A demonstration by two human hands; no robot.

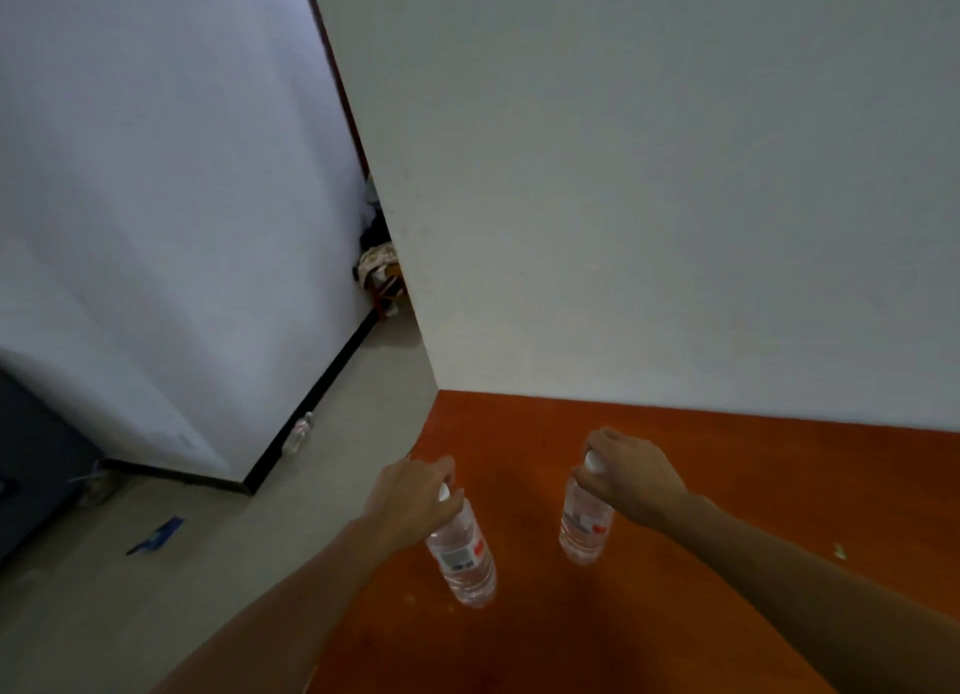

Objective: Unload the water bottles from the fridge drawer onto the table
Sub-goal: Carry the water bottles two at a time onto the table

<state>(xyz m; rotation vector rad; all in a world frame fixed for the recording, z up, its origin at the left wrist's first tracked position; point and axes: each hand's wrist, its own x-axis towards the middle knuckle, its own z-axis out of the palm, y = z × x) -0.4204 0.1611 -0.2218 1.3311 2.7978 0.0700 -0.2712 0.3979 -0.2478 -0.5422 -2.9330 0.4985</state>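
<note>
While both arms reach forward over the orange tabletop (753, 485), each hand grips a clear water bottle by its white-capped neck. Closed around the top of the left bottle (465, 558), the left hand (410, 506) has its fingers wrapped about the cap, which peeks out white between them; this bottle leans, its base further toward the person than its top, and whether the base touches the tabletop cannot be told. Likewise closed, the right hand (631, 478) clasps the cap of the right bottle (584, 527), which stands nearly upright with its base low over or on the tabletop near its middle. Both bottles carry a white label with a red patch, and they sit apart from each other, the left one near the left edge of the tabletop. A white wall (675, 174) rises directly behind the tabletop, touching its far edge. To the left, the pale floor (208, 537) runs along another wall with a black skirting strip, and another small clear bottle (298, 433) lies on the floor against that strip. A blue scrap (158, 535) lies on the floor nearer the person, and a dark cabinet (36, 459) shows at the far left edge. A blurred heap of things sits in the far corner beyond the wall's edge.
</note>
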